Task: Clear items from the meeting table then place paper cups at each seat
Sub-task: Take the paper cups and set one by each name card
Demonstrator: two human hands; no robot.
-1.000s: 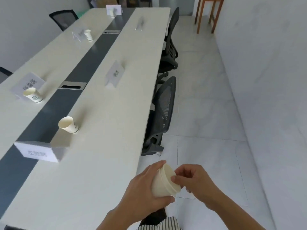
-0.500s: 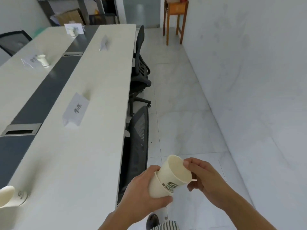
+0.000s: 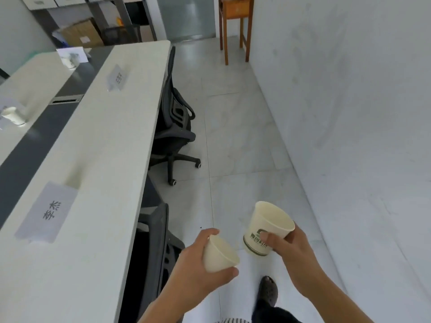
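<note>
- While the person stands in the aisle between the meeting table point(image 3: 98, 159) and the white wall, both hands are up in front and each has a paper cup
- Left hand point(image 3: 196, 266) wraps a plain cream cup point(image 3: 220, 256), fingers curled round its far side, thumb clamped under the rim, mouth tipped toward the other hand
- Right hand point(image 3: 291, 249) pinches the printed cup point(image 3: 265, 227), thumb pressed on the green logo, fingers round the back of it, mouth tilted up and away
- Two cups just beside each other, a sliver of floor showing between them, both out over the tiles and not over the table
- On the tabletop nearest the person, a white name card point(image 3: 47, 212) stands with nothing next to it; a second name card point(image 3: 116, 78) sits further along the same edge
- Across the dark centre strip point(image 3: 35, 141) another cup point(image 3: 12, 115) stands on the far side
- One black office chair point(image 3: 175, 127) is tucked against the table, a nearer chair point(image 3: 154, 241) right by the left forearm
- Wooden stool point(image 3: 235, 22) stands against the wall at the far end
</note>
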